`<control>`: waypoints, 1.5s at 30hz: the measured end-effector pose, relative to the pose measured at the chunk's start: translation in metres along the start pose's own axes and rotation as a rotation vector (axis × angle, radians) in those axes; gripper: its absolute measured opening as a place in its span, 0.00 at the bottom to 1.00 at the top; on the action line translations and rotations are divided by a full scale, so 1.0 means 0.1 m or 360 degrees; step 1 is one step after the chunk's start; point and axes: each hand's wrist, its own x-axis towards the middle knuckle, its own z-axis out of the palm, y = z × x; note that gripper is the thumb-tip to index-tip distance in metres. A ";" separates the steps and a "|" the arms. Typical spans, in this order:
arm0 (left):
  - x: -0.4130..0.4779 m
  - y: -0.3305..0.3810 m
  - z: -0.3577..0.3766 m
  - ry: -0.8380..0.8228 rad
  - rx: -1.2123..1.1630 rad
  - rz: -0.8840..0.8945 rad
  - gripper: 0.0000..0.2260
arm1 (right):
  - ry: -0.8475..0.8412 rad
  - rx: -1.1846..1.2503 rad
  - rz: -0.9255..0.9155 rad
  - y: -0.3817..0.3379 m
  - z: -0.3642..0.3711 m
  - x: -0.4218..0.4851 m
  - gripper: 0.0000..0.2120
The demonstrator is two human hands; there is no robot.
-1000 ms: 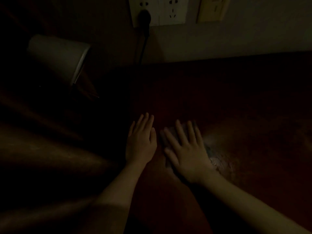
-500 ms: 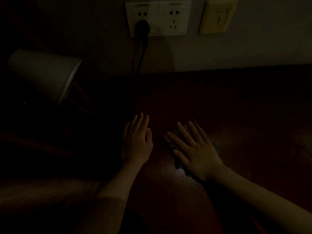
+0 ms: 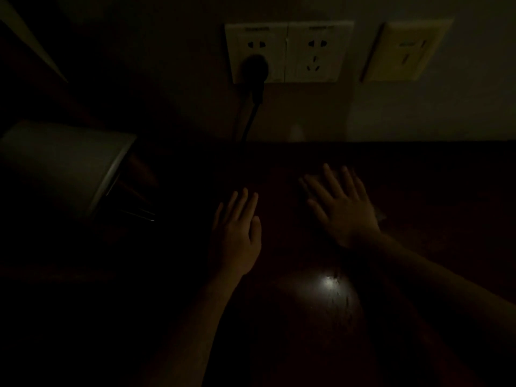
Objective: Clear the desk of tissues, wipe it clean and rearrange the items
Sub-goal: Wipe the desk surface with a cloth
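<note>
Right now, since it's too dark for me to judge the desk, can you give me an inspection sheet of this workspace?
Surface: dark reddish desk, smeary specks in one glare spot.
Job's things: faint pale wipe edge beside the right hand; too dark to be sure.
Clutter: pale lampshade tilted at left.
Hands: left hand and right hand lie flat on the desk, fingers straight.
Cables: black plug in the left wall socket; its cord drops behind the desk.
Surroundings: wall, second socket empty, yellowish plate.
</note>
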 end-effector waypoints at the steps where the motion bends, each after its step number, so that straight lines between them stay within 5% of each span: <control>1: 0.01 0.00 0.00 0.0001 0.0014 -0.0001 0.26 | -0.0009 0.0037 0.0137 -0.05 0.00 0.13 0.31; 4: 0.06 -0.01 0.02 -0.0014 0.0069 -0.0035 0.22 | -0.0053 0.0069 0.0121 -0.29 0.02 0.21 0.29; 9: 0.08 -0.02 0.04 0.0062 -0.0024 0.0009 0.26 | 0.0005 -0.0001 -0.0504 -0.36 0.13 -0.66 0.27; 13: -0.02 -0.05 0.05 0.0141 -0.0154 0.0067 0.30 | 0.0037 -0.0075 -0.0738 -0.08 0.21 -1.45 0.27; 15: -0.23 -0.05 0.05 0.0132 -0.0149 0.0113 0.29 | 0.0047 -0.0122 -0.0622 0.10 0.20 -1.51 0.26; 21: -0.75 -0.01 0.01 0.0021 -0.0018 0.0161 0.29 | 0.0057 0.0078 0.0396 -0.41 0.20 -1.06 0.30; 28: -1.33 -0.08 -0.02 0.0097 -0.0016 0.0139 0.28 | -0.0014 -0.0013 -0.0373 -0.65 0.31 -2.25 0.26; 32: -1.59 -0.12 -0.03 0.0133 -0.0081 0.0132 0.28 | 0.0005 -0.0066 0.0071 -0.23 0.30 -2.51 0.28; 36: -1.77 -0.18 -0.09 0.0231 -0.0103 0.0052 0.28 | 0.0017 0.0092 0.0576 -0.62 0.31 -2.13 0.28; 45: -2.15 -0.34 -0.09 0.0312 -0.0060 -0.0144 0.28 | 0.0067 0.0143 -0.0085 -1.55 0.44 -2.59 0.27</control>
